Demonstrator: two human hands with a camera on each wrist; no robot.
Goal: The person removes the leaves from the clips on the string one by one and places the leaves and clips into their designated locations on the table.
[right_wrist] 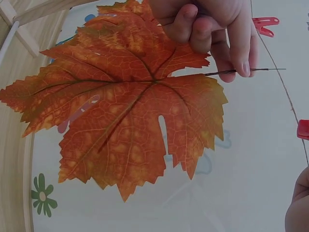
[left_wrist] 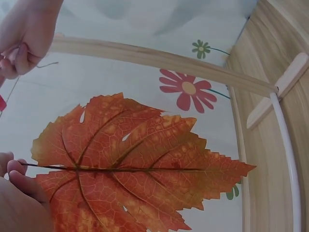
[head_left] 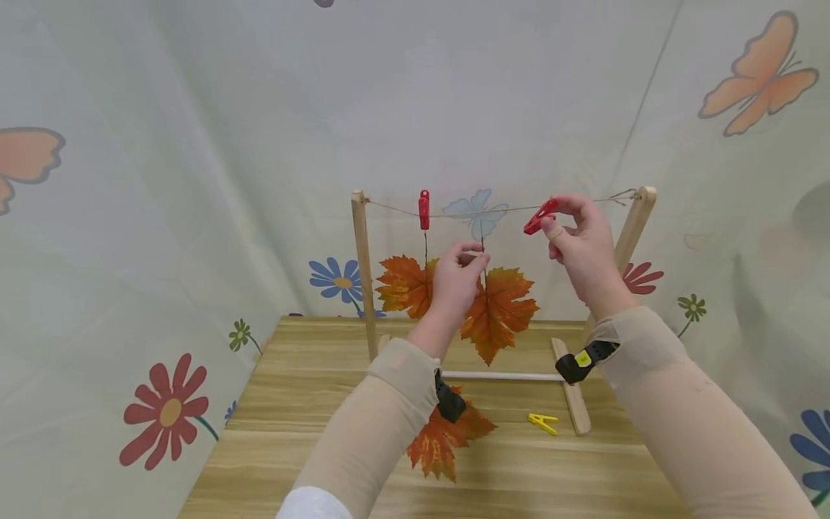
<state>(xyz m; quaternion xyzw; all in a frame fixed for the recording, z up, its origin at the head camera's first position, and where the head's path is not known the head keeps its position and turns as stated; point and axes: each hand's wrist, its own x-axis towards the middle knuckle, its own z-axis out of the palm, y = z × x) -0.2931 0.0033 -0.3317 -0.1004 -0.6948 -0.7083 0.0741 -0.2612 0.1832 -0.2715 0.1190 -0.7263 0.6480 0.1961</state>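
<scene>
My left hand (head_left: 457,277) pinches the dark, thin stem (right_wrist: 227,72) of an orange-red maple leaf (head_left: 496,313), which hangs point down below the twine (head_left: 506,210). In the right wrist view the stem's tip overlaps the twine. Between thumb and fingers my right hand (head_left: 586,249) holds a red clothespin (head_left: 540,216), tilted, at the twine to the right of that stem. Further left, another red clothespin (head_left: 424,210) sits upright on the twine, with a second maple leaf (head_left: 402,285) hanging under it, partly hidden behind my left hand.
The twine runs between two wooden posts (head_left: 363,274) joined low down by a white rod (head_left: 502,375). On the wooden table (head_left: 259,425) lie a third maple leaf (head_left: 441,447), partly under my left forearm in view, and a yellow clothespin (head_left: 543,422) near the right foot (head_left: 573,396).
</scene>
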